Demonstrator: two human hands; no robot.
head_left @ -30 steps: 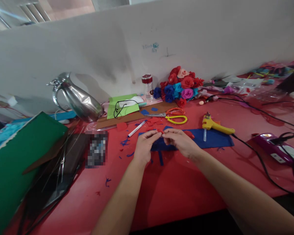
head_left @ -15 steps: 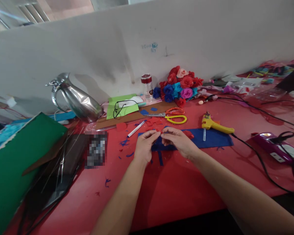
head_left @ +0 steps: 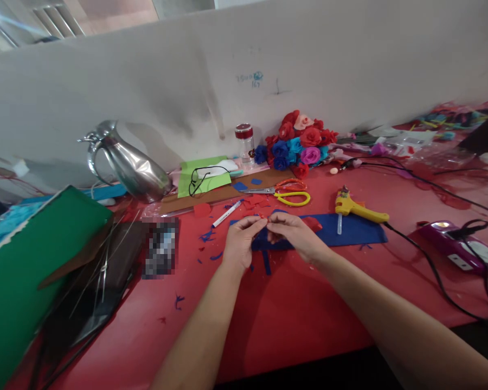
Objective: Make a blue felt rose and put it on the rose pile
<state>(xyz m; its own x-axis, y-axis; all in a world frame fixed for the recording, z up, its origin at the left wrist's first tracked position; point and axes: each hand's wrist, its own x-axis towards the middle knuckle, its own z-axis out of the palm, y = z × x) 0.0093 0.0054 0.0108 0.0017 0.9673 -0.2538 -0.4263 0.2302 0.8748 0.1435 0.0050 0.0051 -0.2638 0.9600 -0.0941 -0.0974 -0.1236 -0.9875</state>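
Close together over the left part of a blue sheet [head_left: 352, 232], my left hand [head_left: 241, 242] and my right hand [head_left: 296, 233] pinch a small red piece [head_left: 262, 216] between thumbs and fingertips. Most of that piece is hidden by the fingers, and its exact shape cannot be made out. Just beyond the right hand, a curved red petal [head_left: 313, 223] lies on the blue sheet. Several flat red cut pieces [head_left: 255, 202] lie behind the hands. A white marker [head_left: 226, 214] rests to their left. Scissors [head_left: 293, 198] with yellow and orange handles lie farther back.
A yellow glue gun [head_left: 360, 209] stands on the blue sheet, its cord running to a purple power strip [head_left: 457, 246]. Paper roses [head_left: 303, 143], a glass jar [head_left: 244, 143], eyeglasses [head_left: 195, 181] and a metal jug [head_left: 132, 165] line the wall. A green board [head_left: 49, 271] leans at left.
The fingertips have shifted very slightly around the red piece, and less of it shows between them. Both hands stay in the same place; the objects on the table have not moved.
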